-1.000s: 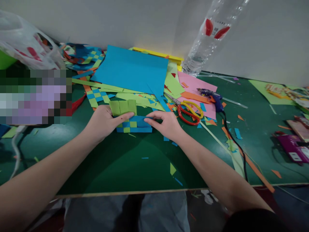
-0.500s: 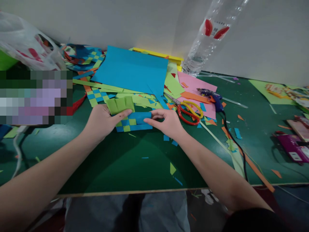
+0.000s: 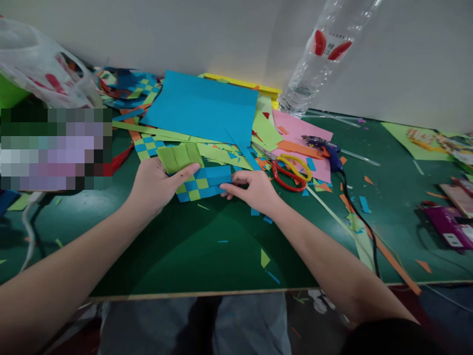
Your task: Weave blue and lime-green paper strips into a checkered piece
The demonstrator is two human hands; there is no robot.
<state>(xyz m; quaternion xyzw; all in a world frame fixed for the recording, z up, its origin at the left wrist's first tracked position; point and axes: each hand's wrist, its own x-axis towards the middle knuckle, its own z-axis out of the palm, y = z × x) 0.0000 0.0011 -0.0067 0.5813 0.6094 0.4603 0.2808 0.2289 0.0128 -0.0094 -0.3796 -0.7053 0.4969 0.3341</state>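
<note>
A small woven paper piece (image 3: 199, 185) of blue and green checks is held up between my two hands over the table. My left hand (image 3: 157, 185) is closed on its left part, thumb pressed on the front. Green paper strips (image 3: 179, 157) stand up from its top edge, bent and side by side. My right hand (image 3: 253, 190) pinches the ends of the blue paper strips (image 3: 218, 177) at the right side, thumb in front and fingers behind. The fingers of my left hand behind the paper are hidden.
Behind the weaving lies a blue paper sheet (image 3: 207, 108). Scissors (image 3: 291, 170) with red and yellow handles and a blue glue gun (image 3: 330, 155) lie to the right, its cord trailing forward. A clear plastic bottle (image 3: 318, 59) leans at the back. Paper scraps (image 3: 265, 258) are scattered about.
The blue strips on the right, curled over before, now stretch flatter toward my right hand. The green strips have tipped slightly left. Both hands stay almost in place.
</note>
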